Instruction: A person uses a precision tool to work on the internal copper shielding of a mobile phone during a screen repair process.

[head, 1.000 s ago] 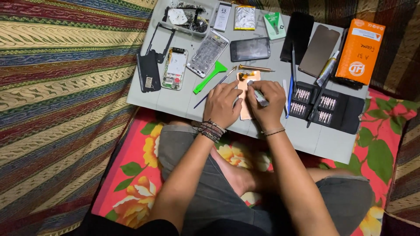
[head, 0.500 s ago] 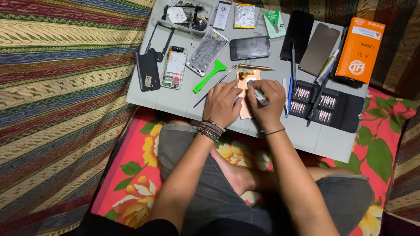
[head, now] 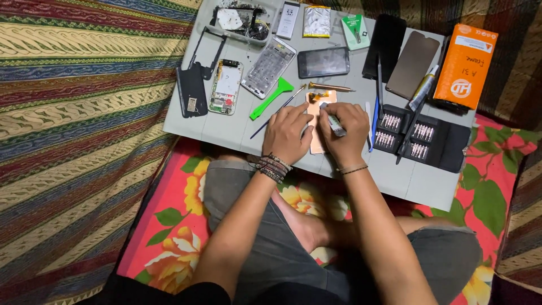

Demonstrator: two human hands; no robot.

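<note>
- Our left hand (head: 287, 133) presses the copper-coloured phone panel (head: 318, 121) flat on the tabletop (head: 237, 127) — grip spread.
- Our right hand (head: 343, 131) — grip pinching a small tube (head: 334, 123) over the panel.

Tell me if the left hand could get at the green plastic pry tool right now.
Probably yes. The green pry tool lies bare on the grey board, just up and left of the left hand, with nothing between them. That hand rests on the copper-coloured phone part, so it would have to let go.
</note>
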